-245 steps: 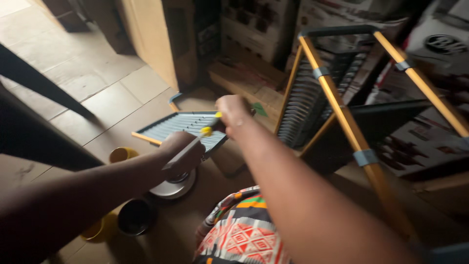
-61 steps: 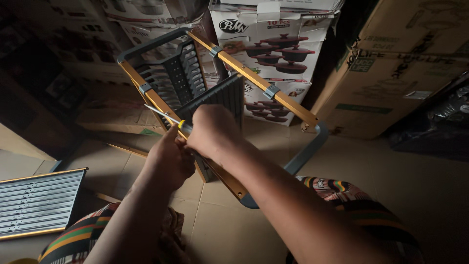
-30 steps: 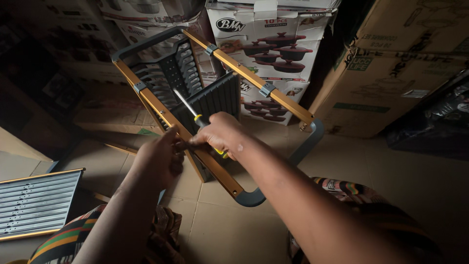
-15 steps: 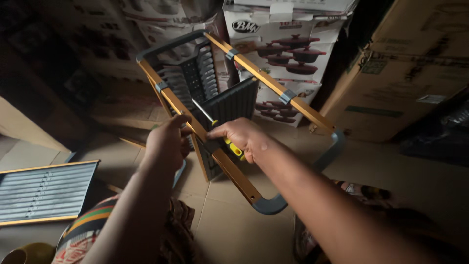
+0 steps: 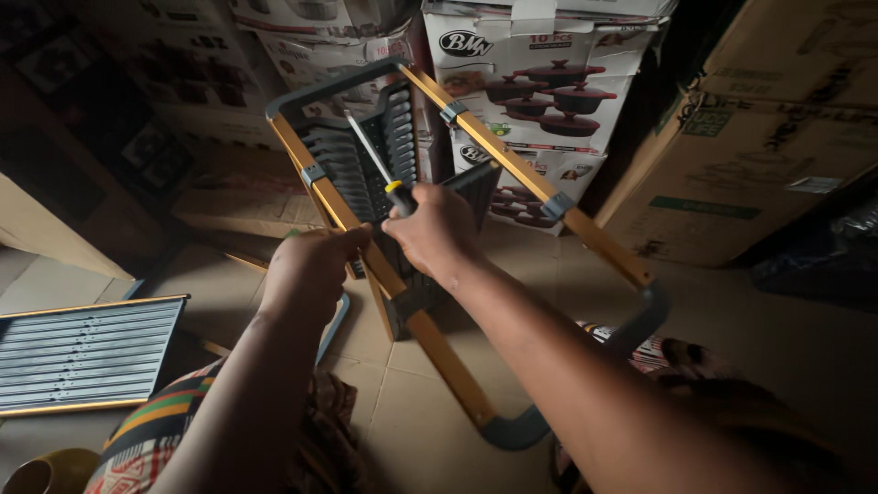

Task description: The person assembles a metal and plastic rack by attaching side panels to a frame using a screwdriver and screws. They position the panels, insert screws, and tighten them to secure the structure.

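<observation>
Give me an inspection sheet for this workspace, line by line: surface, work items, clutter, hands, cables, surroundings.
Surface: tiled floor, dimly lit.
Work items: rack frame with gold side rails and grey corner pieces, tilted up off the floor; dark slotted panels set inside it.
Clutter: separate slatted tray with gold edges lying flat at left; yellow roll at bottom left.
Hands: left hand grips the near gold rail; right hand holds a screwdriver, its shaft pointing up over the panels.
Cables: nothing seen.
Surroundings: printed cookware cartons behind, brown cardboard boxes at right.
</observation>
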